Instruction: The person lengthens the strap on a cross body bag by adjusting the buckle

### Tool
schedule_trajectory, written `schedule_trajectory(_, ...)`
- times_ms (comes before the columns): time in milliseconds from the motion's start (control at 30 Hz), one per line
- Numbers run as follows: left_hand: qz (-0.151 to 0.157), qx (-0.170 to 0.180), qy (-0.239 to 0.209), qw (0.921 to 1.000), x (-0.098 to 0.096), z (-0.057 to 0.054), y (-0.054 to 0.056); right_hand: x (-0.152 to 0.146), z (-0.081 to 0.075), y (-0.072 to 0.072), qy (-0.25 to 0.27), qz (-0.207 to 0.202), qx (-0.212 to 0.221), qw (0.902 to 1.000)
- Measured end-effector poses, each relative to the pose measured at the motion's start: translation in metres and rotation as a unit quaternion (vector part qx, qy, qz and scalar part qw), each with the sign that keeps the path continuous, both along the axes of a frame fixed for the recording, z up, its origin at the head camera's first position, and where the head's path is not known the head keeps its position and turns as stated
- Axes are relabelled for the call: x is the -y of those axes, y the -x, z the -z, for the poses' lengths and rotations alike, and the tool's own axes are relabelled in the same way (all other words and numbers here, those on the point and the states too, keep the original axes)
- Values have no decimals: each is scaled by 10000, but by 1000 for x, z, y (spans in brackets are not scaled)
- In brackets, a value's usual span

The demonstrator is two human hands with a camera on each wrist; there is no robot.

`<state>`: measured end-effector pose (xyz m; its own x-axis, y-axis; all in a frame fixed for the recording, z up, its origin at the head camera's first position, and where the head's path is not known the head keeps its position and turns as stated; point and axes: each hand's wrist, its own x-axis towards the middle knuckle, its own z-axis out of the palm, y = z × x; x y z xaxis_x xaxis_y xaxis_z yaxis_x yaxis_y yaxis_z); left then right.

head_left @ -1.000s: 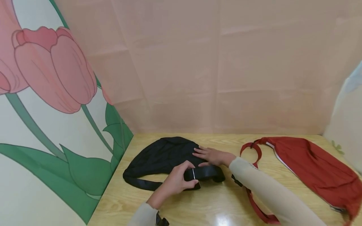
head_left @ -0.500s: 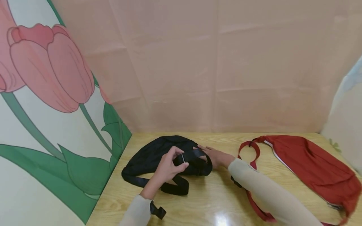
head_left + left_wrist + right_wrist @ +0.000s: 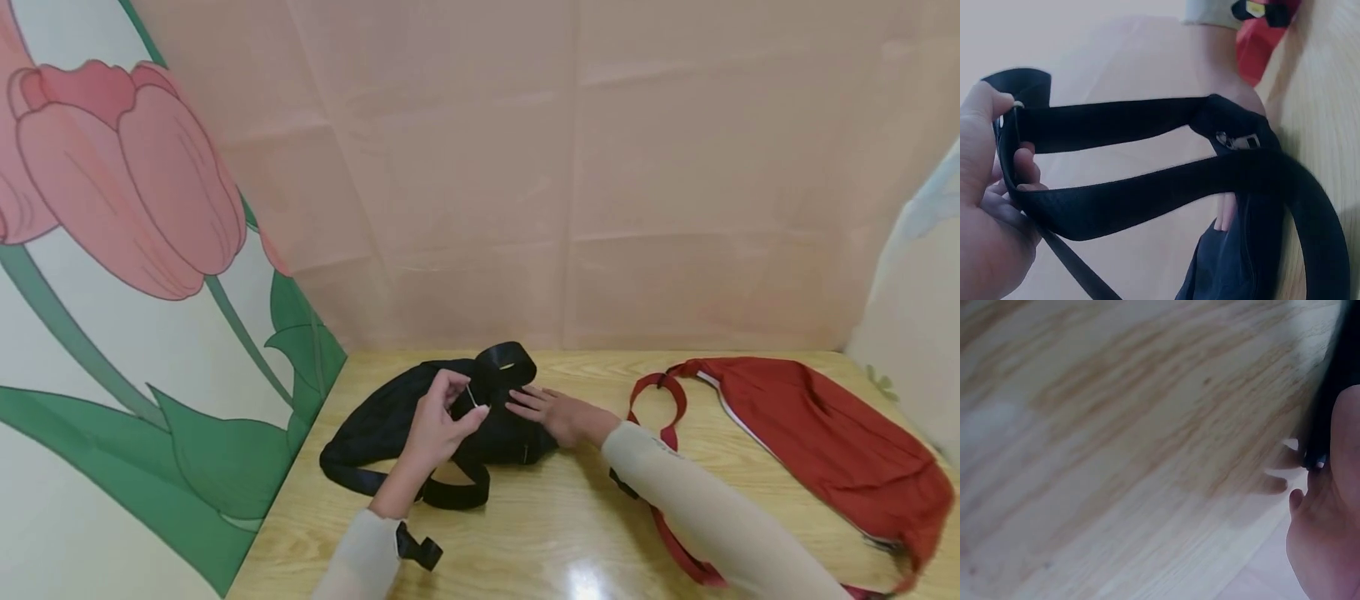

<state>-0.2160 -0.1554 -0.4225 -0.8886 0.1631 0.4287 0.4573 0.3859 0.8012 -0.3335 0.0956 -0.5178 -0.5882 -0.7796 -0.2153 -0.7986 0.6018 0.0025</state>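
Observation:
A black waist bag [image 3: 390,412] lies on the wooden table, its strap folded up over it. My left hand [image 3: 438,421] pinches the black strap [image 3: 1116,128] at its slider between thumb and fingers, above the bag. From there the webbing runs in loops, one of them standing up at the bag's far edge. At the bag's right end my right hand [image 3: 562,414] rests with fingers spread and extended over the fabric. In the right wrist view only part of that hand [image 3: 1329,519] shows, beside the dark edge of the bag.
A red waist bag [image 3: 825,450] lies at the right of the table [image 3: 555,533], its red strap [image 3: 667,542] looping toward the right forearm. A pinkish backdrop [image 3: 465,208] rises behind the table, and a tulip-printed panel [image 3: 135,183] stands at the left.
My left hand has moved up and leftward with the strap, lifting its loop from the bag's near side to its far edge. My right hand stays at the bag's right end.

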Motion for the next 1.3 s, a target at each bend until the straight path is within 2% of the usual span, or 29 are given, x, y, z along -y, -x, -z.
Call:
schedule_trajectory(133, -130, 226, -170, 9995, -1, 0, 0, -1, -2, -1, 186, -62, 46, 9998)
schedule_trajectory(233, -176, 381, -196, 9989, -3, 4, 1, -1, -3, -1, 549, -35, 201, 9983)
schedule_trajectory(400, -248, 502, -357, 9978, -6, 10, 0, -4, -7, -3, 1469, 275, 789, 9856)
schedule_trajectory(567, -269, 465, -454, 9975, -8, 12, -1, -7, -21, -16, 2599, 526, 1029, 9587)
schedule_trajectory(667, -213, 507, -491, 9973, -8, 14, -2, -7, -32, -34, 3329, 616, 1272, 9323)
schedule_trajectory(767, -133, 523, -553, 9970, -8, 15, -4, -4, -44, -54, 3875, 622, 1744, 9031)
schedule_trajectory(833, -107, 525, -592, 9968, -7, 15, -4, -1, -50, -65, 4034, 513, 1887, 8939)
schedule_trajectory(900, -98, 520, -600, 9968, -7, 15, -4, 3, -55, -74, 4097, 388, 1899, 8914)
schedule_trajectory(1000, -107, 544, -579, 9968, -7, 16, -4, 8, -57, -82, 4094, 357, 1612, 8973)
schedule_trajectory(1300, 3, 888, -453, 9950, -6, 21, -9, 9, -50, -88, 4114, 728, 829, 9048)
